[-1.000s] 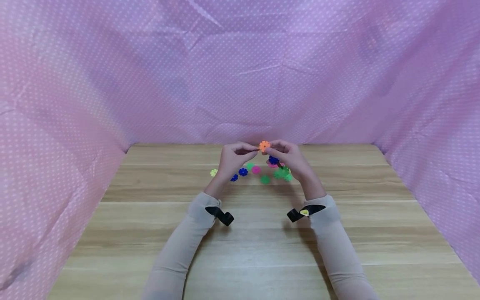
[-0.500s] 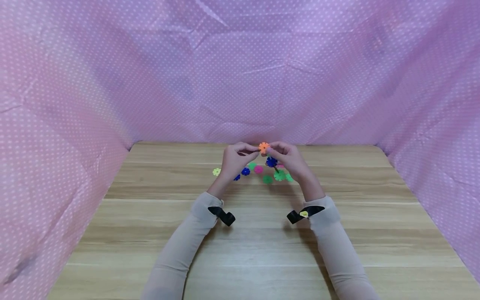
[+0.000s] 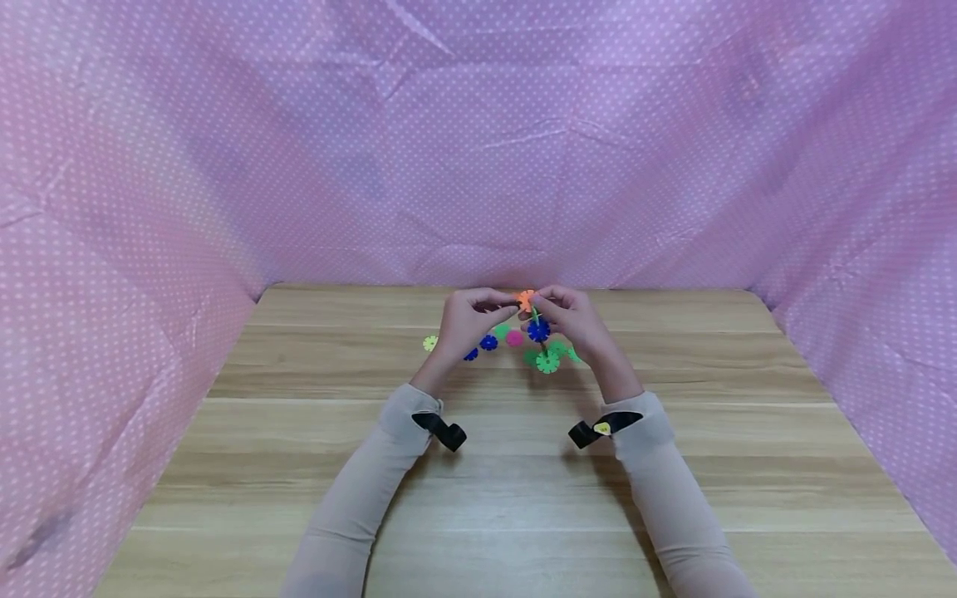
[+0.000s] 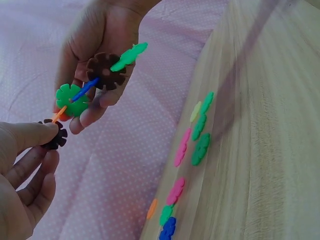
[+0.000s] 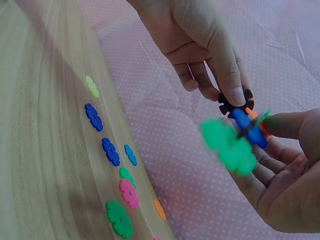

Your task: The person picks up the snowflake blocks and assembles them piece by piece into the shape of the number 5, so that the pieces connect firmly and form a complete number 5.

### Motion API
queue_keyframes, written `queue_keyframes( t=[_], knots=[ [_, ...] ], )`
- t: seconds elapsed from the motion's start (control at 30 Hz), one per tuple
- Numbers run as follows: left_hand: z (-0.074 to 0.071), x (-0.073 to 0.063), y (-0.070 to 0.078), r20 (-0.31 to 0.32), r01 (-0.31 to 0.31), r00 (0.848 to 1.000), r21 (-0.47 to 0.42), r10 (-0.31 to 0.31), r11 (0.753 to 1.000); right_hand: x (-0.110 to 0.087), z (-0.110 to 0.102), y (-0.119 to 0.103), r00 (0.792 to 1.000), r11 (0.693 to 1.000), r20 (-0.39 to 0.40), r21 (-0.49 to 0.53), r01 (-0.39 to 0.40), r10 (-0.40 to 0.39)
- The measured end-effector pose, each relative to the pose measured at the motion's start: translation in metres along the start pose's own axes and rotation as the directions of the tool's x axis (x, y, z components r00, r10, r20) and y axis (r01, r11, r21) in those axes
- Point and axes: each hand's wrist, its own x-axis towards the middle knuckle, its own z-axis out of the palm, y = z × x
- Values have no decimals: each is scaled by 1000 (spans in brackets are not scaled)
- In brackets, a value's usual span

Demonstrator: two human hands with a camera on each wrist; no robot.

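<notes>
My left hand [image 3: 471, 324] pinches a dark brown notched plastic disc [image 5: 236, 102] between thumb and forefinger. It joins a linked chain of such discs: an orange disc [image 3: 526, 300], a green disc [image 4: 72, 100], a blue disc [image 3: 538, 330], another brown disc [image 4: 105, 71] and a bright green disc [image 3: 547, 362] at the far end. My right hand [image 3: 574, 322] pinches the chain at the orange disc, close to my left fingertips. The chain's blue and bright green end hangs below both hands, over the table.
Loose discs lie on the wooden table [image 3: 493, 498] beneath the hands: a pale yellow disc [image 3: 429, 342], blue discs [image 5: 111, 151], pink discs [image 4: 175, 191], green discs [image 5: 119, 219] and an orange disc [image 5: 159, 209] by the back edge. Pink dotted cloth [image 3: 478, 166] encloses the table's back and sides.
The hanging end of the chain has turned, with its blue and bright green discs shifting down and left. The orange disc has tilted and dropped slightly. Both hands keep their pinch.
</notes>
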Motion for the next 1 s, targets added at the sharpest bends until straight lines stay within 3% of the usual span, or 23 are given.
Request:
queue_keyframes(
  t=[0.2,0.53,0.8,1.0],
  knots=[
    [-1,0,0,6,-26,1000,-10,26,1000,-1,1,-2,1000,999,-27,50,0,2],
    [-3,0,2,-20,-101,995,-13,101,995,-1,3,-1,996,997,-65,45,62,-59],
    [-4,-1,3,-14,-168,986,-32,168,985,0,4,3,993,985,-26,123,118,-116],
    [-2,0,5,-34,-208,978,-25,207,978,0,4,4,994,976,0,189,103,-105]
  ],
)
